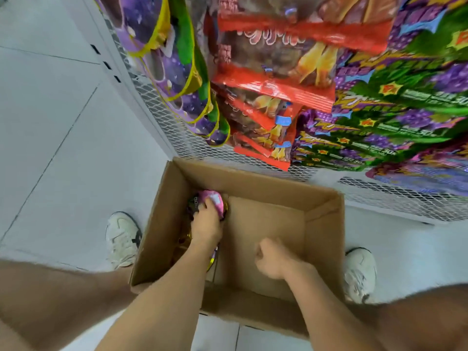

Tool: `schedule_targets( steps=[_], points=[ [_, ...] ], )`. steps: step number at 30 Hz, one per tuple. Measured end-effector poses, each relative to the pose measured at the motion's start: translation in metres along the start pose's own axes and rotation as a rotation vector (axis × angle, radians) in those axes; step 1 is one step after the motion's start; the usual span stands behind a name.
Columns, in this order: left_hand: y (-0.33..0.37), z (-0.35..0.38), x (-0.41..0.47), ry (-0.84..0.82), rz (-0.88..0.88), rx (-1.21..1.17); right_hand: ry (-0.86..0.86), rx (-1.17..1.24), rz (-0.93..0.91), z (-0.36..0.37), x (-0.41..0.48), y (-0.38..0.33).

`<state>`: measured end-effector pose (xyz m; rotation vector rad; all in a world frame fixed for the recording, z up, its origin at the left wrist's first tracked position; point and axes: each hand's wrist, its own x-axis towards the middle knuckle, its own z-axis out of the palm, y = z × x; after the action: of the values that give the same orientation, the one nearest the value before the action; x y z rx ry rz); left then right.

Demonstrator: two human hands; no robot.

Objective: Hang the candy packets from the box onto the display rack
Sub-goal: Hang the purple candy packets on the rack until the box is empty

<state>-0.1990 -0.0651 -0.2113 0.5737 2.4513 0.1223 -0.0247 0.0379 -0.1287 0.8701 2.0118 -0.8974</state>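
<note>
Left hand [206,224] around crinkly pink packet [215,198] inside cardboard box [162,224]

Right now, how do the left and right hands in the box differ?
The left hand grips a pink candy packet, while the right hand is curled into a fist and holds nothing. The left hand reaches along the left wall toward the far corner. The right hand is nearer the middle, over bare cardboard floor. Both hands are inside the cardboard box.
</note>
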Motion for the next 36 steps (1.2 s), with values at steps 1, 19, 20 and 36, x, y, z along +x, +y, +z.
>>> schedule_targets(
  steps=[1, 19, 20, 36],
  points=[
    [0.001, 0.0, -0.003, 0.028, 0.008, -0.003, 0.001, 0.011, 0.017, 0.0, 0.002, 0.001],
    [0.011, -0.166, -0.079, -0.269, 0.683, 0.08, 0.276, 0.422, 0.0, -0.064, -0.078, -0.066],
    [0.012, -0.184, -0.089, -0.316, 0.707, 0.019, 0.244, 0.423, -0.019, -0.073, -0.089, -0.068],
    [0.019, -0.393, -0.212, -0.126, 0.854, -0.671, 0.725, 0.941, -0.704, -0.153, -0.278, -0.132]
  ],
)
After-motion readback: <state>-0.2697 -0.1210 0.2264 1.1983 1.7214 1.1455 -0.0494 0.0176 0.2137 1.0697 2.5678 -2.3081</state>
